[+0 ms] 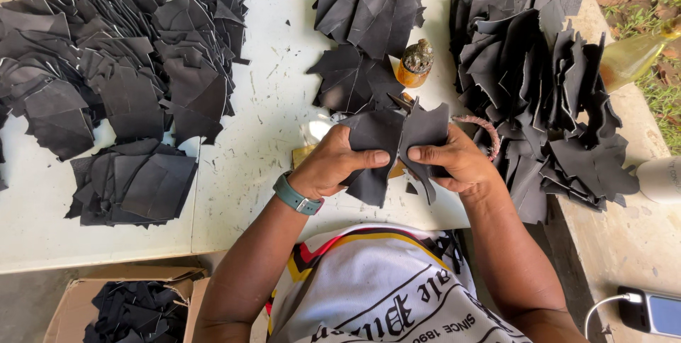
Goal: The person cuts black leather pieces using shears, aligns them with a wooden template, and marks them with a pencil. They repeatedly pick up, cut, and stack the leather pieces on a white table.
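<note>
Black leather pieces (397,146) — pinched between left hand (333,166) and right hand (454,162)

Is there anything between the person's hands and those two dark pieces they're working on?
Nothing visible. The left hand grips the left dark piece, the right hand the right dark piece, both directly.

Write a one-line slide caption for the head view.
Left hand and right hand hold two dark leather pieces together above a white table heaped with cut pieces.

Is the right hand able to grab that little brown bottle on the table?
Probably yes, once it lets go: the right hand grips a black leather piece, but the small brown bottle stands just beyond, with nothing between.
</note>
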